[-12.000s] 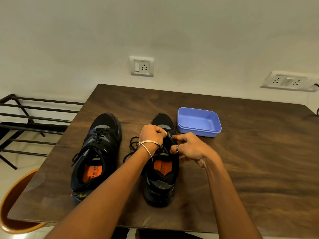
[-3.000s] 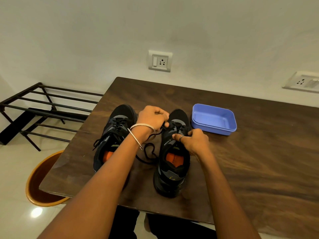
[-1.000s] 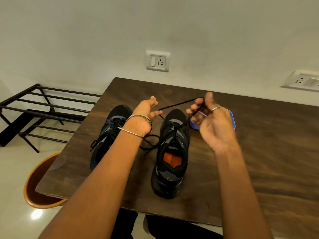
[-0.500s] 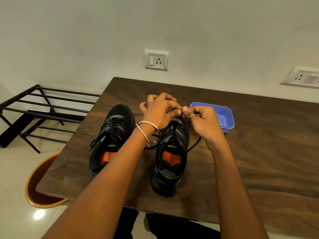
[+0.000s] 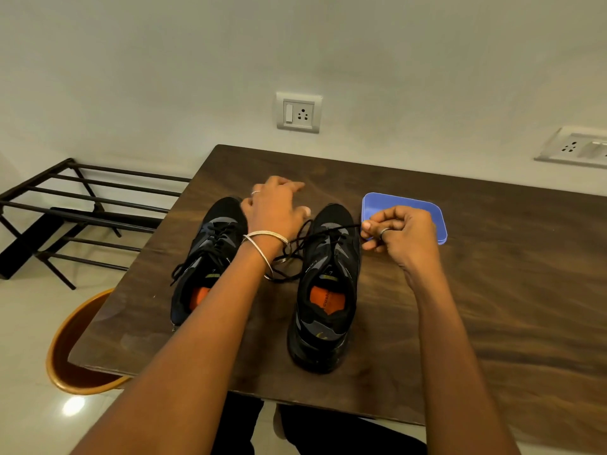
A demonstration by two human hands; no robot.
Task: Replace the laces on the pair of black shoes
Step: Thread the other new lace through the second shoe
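The bench (image 5: 492, 290) is dark wood with visible grain and a soft sheen. The shoes (image 5: 325, 284) are matt black cloth with a mesh look. The blue tray (image 5: 437, 221) is smooth plastic. The floor (image 5: 29, 356) is glossy pale tile.

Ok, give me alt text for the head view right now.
A right hand pinches a black lace pulled sideways from the right shoe; the left hand hovers between it and the left shoe, near a blue tray.
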